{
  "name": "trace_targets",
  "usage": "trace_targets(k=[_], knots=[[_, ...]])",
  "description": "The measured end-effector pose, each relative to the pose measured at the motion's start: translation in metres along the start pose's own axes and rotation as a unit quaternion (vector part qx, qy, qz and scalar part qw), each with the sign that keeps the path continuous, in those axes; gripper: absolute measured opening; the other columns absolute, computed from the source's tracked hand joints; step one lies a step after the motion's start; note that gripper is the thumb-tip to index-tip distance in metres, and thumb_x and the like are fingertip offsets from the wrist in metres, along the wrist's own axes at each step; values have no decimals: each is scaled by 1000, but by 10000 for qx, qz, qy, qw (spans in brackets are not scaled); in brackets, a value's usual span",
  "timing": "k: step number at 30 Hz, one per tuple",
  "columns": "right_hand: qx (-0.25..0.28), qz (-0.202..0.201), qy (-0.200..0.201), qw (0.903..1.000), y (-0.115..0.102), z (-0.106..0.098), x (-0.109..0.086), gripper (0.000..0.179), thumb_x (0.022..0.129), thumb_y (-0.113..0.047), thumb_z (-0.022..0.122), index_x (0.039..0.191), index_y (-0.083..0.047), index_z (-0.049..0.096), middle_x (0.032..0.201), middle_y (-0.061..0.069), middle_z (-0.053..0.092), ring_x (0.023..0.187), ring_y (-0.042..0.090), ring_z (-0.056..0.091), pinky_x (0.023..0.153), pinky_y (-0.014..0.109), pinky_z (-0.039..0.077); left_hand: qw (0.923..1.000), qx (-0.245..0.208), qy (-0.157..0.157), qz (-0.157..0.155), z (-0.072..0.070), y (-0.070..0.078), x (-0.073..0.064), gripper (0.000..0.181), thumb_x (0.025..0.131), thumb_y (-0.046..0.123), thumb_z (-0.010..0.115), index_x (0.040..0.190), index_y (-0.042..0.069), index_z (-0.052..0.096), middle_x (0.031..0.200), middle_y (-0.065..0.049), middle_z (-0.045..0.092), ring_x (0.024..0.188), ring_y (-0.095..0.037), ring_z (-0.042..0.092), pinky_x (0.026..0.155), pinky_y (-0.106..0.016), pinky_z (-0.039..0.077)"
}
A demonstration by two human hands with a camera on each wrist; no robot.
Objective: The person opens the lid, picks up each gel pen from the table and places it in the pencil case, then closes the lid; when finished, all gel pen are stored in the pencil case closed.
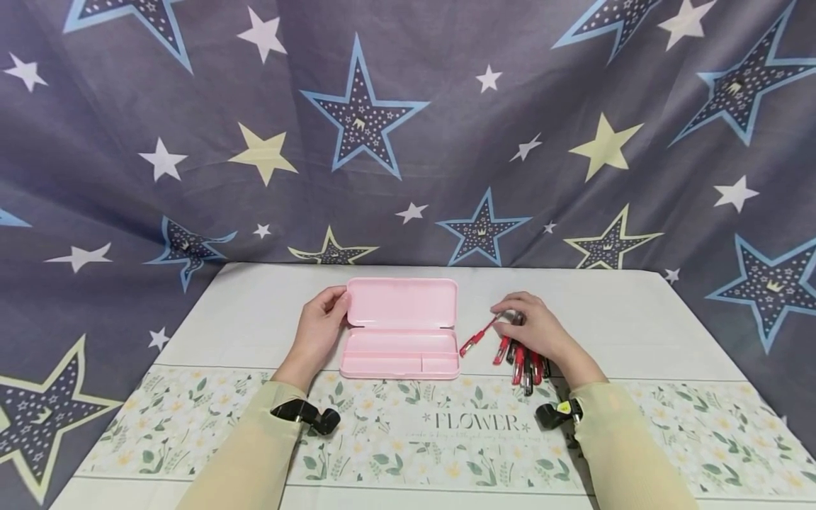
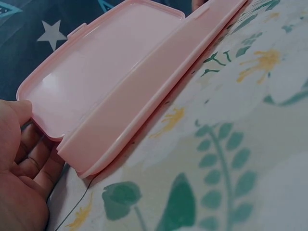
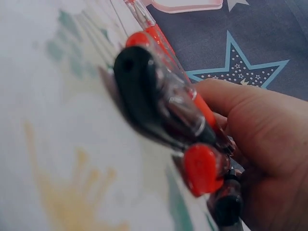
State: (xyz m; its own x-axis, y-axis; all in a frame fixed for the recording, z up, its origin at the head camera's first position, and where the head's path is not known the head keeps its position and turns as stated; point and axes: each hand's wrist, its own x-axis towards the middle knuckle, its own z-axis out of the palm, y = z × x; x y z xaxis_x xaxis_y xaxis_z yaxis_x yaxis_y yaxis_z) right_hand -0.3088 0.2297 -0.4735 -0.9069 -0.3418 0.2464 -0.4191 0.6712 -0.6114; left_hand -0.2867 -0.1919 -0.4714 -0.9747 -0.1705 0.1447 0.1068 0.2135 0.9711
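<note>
A pink pencil case (image 1: 401, 303) lies open on the table, its lid leaning up at the back and its lower half divided into compartments. My left hand (image 1: 321, 327) pinches the lid's left edge; in the left wrist view the thumb (image 2: 17, 109) rests on the lid's inner rim with the other fingers behind. To the case's right, my right hand (image 1: 532, 327) pinches one end of a red pen (image 1: 473, 343), which slants toward the case. Below that hand lies a pile of red and black pens (image 1: 519, 365), blurred close up in the right wrist view.
A pale cloth with a flowered band (image 1: 376, 453) covers the table (image 1: 268, 297). Behind its far edge hangs a dark curtain (image 1: 408, 191) with stars. Each wrist wears a small black camera, as on the left sleeve (image 1: 245, 453).
</note>
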Motion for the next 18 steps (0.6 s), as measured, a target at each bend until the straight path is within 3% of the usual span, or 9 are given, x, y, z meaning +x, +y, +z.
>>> trace_targets(k=[6,11,18], knots=[[67,319,39,9995,-2,-1,0,23,99,-16,83,120,-6,82,134,21,63,131,46,56,117,66,43,10000,29,53,1,-1,0,0,29,116,20,62,137,3,72,120,-17,72,99,-19,66,82,-18,58],[113,382,80,9992,-3,-4,0,16,99,-15,84,113,-7,82,128,19,64,122,42,60,113,63,46,9995,88,290,48,-4,1,-1,29,116,20,61,136,4,73,119,-18,74,95,-20,66,77,-18,57],[114,547,20,9984,-4,-4,0,13,100,-19,84,110,-10,81,126,16,63,111,35,60,104,56,50,9941,940,478,240,-8,2,-1,30,116,22,61,139,9,75,122,-13,75,105,-24,64,88,-29,53]])
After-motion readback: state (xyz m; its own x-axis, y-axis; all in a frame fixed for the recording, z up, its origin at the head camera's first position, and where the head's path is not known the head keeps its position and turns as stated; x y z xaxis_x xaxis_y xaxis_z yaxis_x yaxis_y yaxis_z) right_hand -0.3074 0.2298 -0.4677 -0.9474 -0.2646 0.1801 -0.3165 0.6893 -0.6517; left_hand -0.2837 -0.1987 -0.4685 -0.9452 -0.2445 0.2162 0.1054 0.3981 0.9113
